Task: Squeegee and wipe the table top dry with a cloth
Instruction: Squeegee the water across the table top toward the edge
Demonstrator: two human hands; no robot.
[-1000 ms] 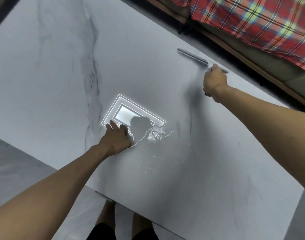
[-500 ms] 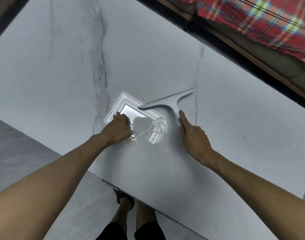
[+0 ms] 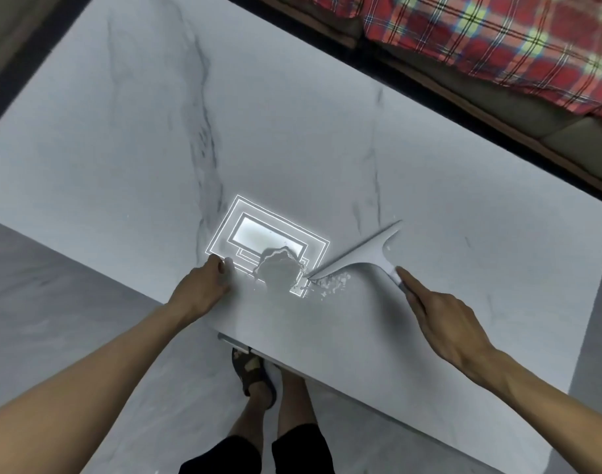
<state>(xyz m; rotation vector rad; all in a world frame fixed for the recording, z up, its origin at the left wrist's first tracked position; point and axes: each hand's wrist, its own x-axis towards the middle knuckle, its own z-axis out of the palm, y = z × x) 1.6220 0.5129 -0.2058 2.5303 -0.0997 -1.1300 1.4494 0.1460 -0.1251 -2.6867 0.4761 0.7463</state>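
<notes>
A white marble table top (image 3: pixel 292 138) fills the view. A puddle of water (image 3: pixel 279 273) lies near the front edge, with droplets (image 3: pixel 333 283) to its right. My right hand (image 3: pixel 443 323) grips the handle of a grey squeegee (image 3: pixel 357 254), index finger stretched along it; the blade lies slanted on the table, its lower end at the puddle's right side. My left hand (image 3: pixel 200 289) rests on the table left of the puddle, fingers curled, nothing seen in it. No cloth is visible.
A ceiling lamp's bright reflection (image 3: pixel 255 234) shines on the table behind the puddle. A bench with a red plaid cover (image 3: pixel 498 39) runs beyond the far edge. My sandalled foot (image 3: pixel 255 374) stands on the grey floor below the front edge.
My right hand has drawn the squeegee from the far edge towards me, across the table, down to the puddle's right side. The left hand has stayed where it was.
</notes>
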